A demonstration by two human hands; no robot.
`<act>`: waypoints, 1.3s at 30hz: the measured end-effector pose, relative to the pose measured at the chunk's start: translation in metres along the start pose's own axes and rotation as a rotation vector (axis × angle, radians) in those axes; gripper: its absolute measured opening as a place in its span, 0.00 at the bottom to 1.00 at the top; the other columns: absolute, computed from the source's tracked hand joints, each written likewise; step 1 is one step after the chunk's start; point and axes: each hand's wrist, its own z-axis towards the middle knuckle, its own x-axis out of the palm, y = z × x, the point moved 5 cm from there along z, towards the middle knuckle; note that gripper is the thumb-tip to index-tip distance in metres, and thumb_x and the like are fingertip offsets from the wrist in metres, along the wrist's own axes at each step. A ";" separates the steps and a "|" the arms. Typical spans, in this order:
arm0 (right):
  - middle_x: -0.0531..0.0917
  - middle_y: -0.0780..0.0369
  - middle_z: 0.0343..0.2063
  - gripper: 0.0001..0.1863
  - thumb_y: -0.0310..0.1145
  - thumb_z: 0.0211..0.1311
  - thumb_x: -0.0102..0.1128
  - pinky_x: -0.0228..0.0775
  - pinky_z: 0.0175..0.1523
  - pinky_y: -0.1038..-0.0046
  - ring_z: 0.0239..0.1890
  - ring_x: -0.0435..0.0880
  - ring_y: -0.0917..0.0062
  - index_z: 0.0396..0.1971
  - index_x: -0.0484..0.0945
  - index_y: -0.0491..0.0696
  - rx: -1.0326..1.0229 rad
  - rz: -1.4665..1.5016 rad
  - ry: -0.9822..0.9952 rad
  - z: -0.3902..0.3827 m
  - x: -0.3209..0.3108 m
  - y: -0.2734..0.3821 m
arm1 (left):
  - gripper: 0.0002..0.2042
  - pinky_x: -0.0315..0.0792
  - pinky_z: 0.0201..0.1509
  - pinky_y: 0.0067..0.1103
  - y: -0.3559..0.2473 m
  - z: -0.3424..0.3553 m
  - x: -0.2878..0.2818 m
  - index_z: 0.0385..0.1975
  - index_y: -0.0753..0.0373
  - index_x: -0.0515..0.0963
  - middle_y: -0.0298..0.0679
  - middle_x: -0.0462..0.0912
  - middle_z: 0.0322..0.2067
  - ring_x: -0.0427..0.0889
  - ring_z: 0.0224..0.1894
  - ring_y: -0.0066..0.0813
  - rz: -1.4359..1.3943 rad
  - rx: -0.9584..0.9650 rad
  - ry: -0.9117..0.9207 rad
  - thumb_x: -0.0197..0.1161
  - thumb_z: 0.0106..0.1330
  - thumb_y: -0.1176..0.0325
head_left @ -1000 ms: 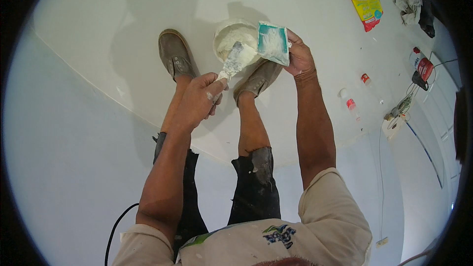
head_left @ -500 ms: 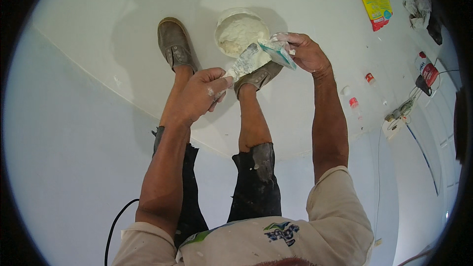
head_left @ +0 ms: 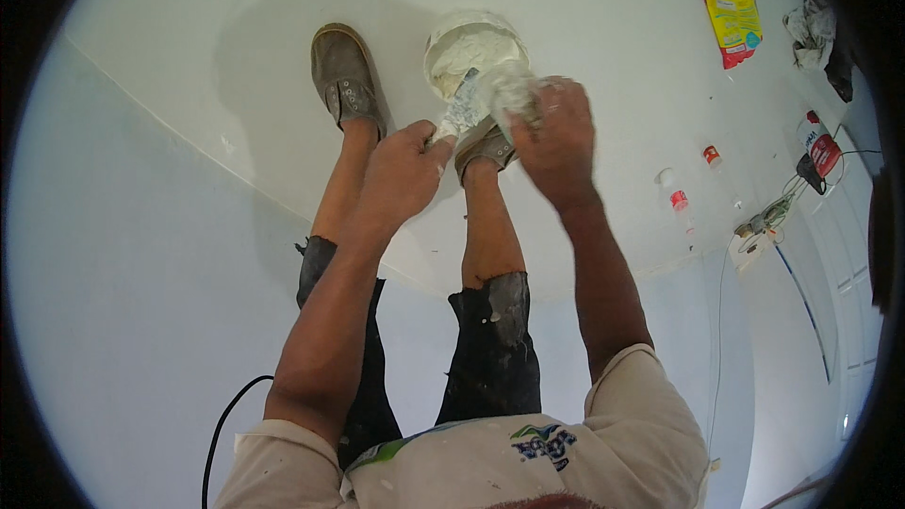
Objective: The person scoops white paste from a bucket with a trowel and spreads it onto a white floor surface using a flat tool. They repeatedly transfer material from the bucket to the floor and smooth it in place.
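My left hand (head_left: pixel 403 170) is closed around the handle of a putty knife (head_left: pixel 460 111), whose blade is smeared with pale paste. Motion blurs the paste-coated flat spreader (head_left: pixel 514 92) gripped in my right hand (head_left: pixel 558 139). Its face, loaded with paste, lies beside the knife blade; I cannot tell if the two touch. Just beyond both tools stands a round white bucket (head_left: pixel 430 55) on the floor, holding creamy white paste (head_left: pixel 479 45). The tools partly cover its near rim.
My brown shoes (head_left: pixel 344 66) stand left of and just below the bucket. To the right lie a yellow-and-red packet (head_left: pixel 733 24), crumpled cloth (head_left: pixel 809 33), two clear bottles (head_left: pixel 677 193), a red-and-white pouch (head_left: pixel 818 141) and tangled cables (head_left: pixel 778 212). A pale wall (head_left: pixel 123 254) borders the floor.
My right hand has turned over and moved left and slightly down, bringing the spreader's paste-covered face into sight. The putty knife's blade has swung to a steeper angle. Both tools stay held.
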 end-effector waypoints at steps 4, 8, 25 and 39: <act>0.77 0.49 0.42 0.19 0.23 0.48 0.67 0.73 0.47 0.53 0.42 0.77 0.53 0.43 0.78 0.37 -0.080 -0.005 0.066 0.009 0.025 0.026 | 0.17 0.75 0.44 0.42 0.002 0.002 0.004 0.36 0.72 0.80 0.60 0.82 0.28 0.84 0.36 0.60 0.040 0.069 -0.023 0.59 0.71 0.58; 0.77 0.48 0.41 0.19 0.24 0.48 0.67 0.71 0.51 0.51 0.42 0.77 0.52 0.42 0.77 0.35 -0.008 -0.039 0.160 0.014 0.049 -0.001 | 0.17 0.75 0.43 0.44 0.009 0.003 0.005 0.37 0.73 0.79 0.61 0.82 0.27 0.83 0.36 0.62 0.055 0.063 -0.024 0.60 0.70 0.59; 0.76 0.51 0.42 0.17 0.31 0.51 0.65 0.73 0.51 0.54 0.46 0.75 0.54 0.41 0.77 0.42 -0.006 -0.276 0.057 -0.006 0.097 -0.108 | 0.16 0.77 0.50 0.46 0.061 0.105 0.007 0.46 0.67 0.80 0.59 0.85 0.38 0.85 0.45 0.60 0.380 0.149 -0.140 0.60 0.72 0.58; 0.78 0.52 0.40 0.15 0.27 0.51 0.67 0.74 0.54 0.53 0.44 0.78 0.54 0.40 0.80 0.42 -0.096 -0.160 0.207 -0.030 0.094 -0.113 | 0.17 0.76 0.53 0.47 0.067 0.105 0.009 0.47 0.67 0.80 0.58 0.86 0.40 0.85 0.48 0.59 0.437 0.064 -0.091 0.59 0.73 0.58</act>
